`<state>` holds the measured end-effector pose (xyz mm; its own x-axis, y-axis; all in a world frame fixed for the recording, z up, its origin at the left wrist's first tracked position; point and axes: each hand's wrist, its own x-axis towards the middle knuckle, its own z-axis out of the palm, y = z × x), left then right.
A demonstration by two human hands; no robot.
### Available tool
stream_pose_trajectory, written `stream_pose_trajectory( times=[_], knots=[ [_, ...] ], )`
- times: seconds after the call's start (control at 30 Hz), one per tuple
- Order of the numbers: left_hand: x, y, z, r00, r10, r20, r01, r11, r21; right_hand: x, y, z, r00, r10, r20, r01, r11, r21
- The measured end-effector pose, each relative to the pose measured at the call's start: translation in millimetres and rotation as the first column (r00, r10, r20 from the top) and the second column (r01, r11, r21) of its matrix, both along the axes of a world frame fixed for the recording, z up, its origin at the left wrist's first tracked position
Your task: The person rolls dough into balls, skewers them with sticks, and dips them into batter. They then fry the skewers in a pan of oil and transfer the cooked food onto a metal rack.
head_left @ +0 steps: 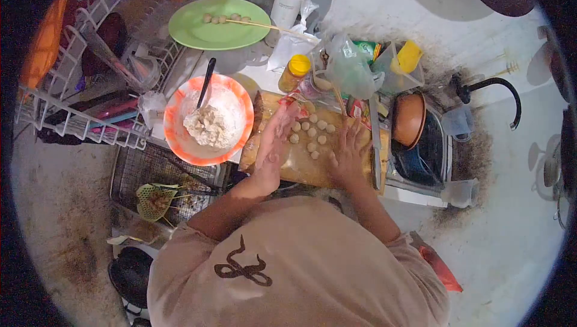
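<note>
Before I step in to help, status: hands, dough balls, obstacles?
Left hand open; right hand open, palm down. Dough balls clustered between them on board. Possible obstacle: knife just right of right hand.

The head camera looks steeply down and forward over the shirt (pixel 336 267), well above the left hand (pixel 274 148) and right hand (pixel 348 156). Its view (wide, with dark rounded edges) reaches from the rack (pixel 69 112) left of the left hand to the faucet (pixel 499 81) right of the right.
</note>
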<state>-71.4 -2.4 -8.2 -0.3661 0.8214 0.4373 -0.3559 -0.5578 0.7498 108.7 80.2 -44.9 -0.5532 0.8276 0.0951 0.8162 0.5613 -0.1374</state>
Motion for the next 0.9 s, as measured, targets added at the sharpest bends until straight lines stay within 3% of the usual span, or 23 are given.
stream_pose_trajectory(
  times=[0.07, 0.17, 0.27, 0.33, 0.4, 0.47, 0.57, 0.67, 0.9],
  knots=[
    [4.2, -3.8, 1.9, 1.000, -0.020, -0.012, 0.019, 1.000, -0.024, -10.7, 11.4, -1.0, 0.977, 0.101, -0.186, -0.107, 0.994, -0.023],
    [11.4, -6.1, 5.8, 0.998, 0.015, -0.058, -0.015, 1.000, 0.005, -33.3, -8.4, 11.1, 0.983, 0.120, 0.138, -0.095, 0.980, -0.175],
    [9.6, -9.9, 6.5, 0.994, 0.055, -0.093, -0.055, 0.998, 0.005, -10.9, -14.3, 7.4, 0.981, 0.184, 0.059, -0.181, 0.981, -0.065],
    [9.5, -13.1, 3.4, 0.992, 0.083, -0.091, -0.084, 0.996, -0.008, 3.5, -6.3, 31.6, 0.999, 0.033, -0.016, -0.034, 0.999, -0.043],
    [9.7, -15.1, -0.1, 0.989, 0.117, -0.089, -0.118, 0.993, -0.010, 22.5, 10.8, 39.3, 0.962, -0.005, -0.273, -0.005, 0.999, -0.039],
    [11.5, -18.8, 0.8, 0.988, 0.130, -0.086, -0.132, 0.991, -0.015, 41.1, 29.1, 29.4, 0.749, 0.064, -0.660, -0.097, 0.995, -0.013],
    [14.6, -22.6, 2.2, 0.983, 0.162, -0.091, -0.165, 0.986, -0.021, 47.0, 5.5, 49.2, 0.985, 0.033, -0.169, -0.060, 0.986, -0.157],
    [17.3, -25.5, 3.8, 0.976, 0.195, -0.096, -0.197, 0.980, -0.016, 55.3, -12.5, 24.3, 0.931, 0.188, -0.313, -0.230, 0.967, -0.105],
    [28.2, -37.2, 11.1, 0.967, 0.235, -0.097, -0.241, 0.969, -0.055, 59.0, -15.2, 7.8, 0.936, 0.259, -0.238, -0.269, 0.963, -0.010]
  ],
)
